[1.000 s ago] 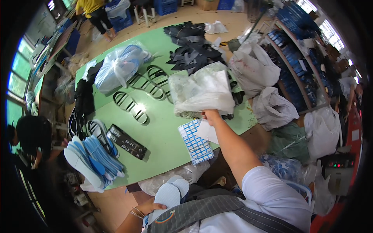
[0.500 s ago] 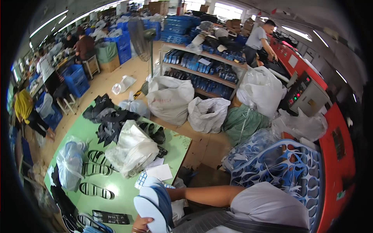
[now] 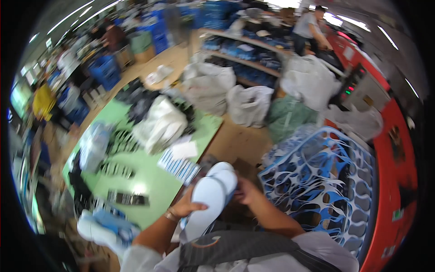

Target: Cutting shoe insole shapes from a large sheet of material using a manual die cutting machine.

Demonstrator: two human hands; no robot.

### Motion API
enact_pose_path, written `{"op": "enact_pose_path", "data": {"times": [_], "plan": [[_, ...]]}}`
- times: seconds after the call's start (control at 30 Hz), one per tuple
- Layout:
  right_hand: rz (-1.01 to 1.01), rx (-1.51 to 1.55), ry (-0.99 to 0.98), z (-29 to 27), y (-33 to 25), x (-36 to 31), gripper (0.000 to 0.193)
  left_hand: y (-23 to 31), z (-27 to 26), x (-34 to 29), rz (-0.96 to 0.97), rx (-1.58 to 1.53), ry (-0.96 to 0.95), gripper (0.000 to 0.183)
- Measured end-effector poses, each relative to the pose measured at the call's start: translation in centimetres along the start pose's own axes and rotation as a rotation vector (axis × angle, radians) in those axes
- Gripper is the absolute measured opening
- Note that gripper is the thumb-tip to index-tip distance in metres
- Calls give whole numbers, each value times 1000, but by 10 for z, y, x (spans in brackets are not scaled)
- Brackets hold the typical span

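Left hand (image 3: 185, 205) clasps pale-blue soles (image 3: 209, 193); right hand (image 3: 246, 191) at their edge, its grip unclear.

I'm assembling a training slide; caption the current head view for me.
Left hand gripping pale-blue soles, right hand at their right edge, beside a green table.

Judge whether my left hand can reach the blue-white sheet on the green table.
Probably yes: the sheet lies just beyond the left hand, with nothing apparent between, though that hand holds light-blue soles.
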State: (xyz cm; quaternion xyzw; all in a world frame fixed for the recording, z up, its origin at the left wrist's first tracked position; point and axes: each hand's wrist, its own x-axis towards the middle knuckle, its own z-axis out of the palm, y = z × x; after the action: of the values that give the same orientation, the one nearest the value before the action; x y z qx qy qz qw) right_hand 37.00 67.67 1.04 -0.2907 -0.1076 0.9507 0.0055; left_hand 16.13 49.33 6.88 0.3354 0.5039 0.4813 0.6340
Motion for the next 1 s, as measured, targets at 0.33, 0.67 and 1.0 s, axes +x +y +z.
{"op": "enact_pose_path", "data": {"times": [0.33, 0.67, 1.0], "plan": [[-337, -395, -139, 113, 98, -154, 78, -65, 85, -103, 43, 570, 199, 86], [245, -2052, -651, 179, 216, -117, 45, -178, 69, -227, -69, 19, 737, 68], [383, -1702, -757, 236, 392, -22, 47, -214, 49, -491, 483, -1193, 1256, 50]]}}
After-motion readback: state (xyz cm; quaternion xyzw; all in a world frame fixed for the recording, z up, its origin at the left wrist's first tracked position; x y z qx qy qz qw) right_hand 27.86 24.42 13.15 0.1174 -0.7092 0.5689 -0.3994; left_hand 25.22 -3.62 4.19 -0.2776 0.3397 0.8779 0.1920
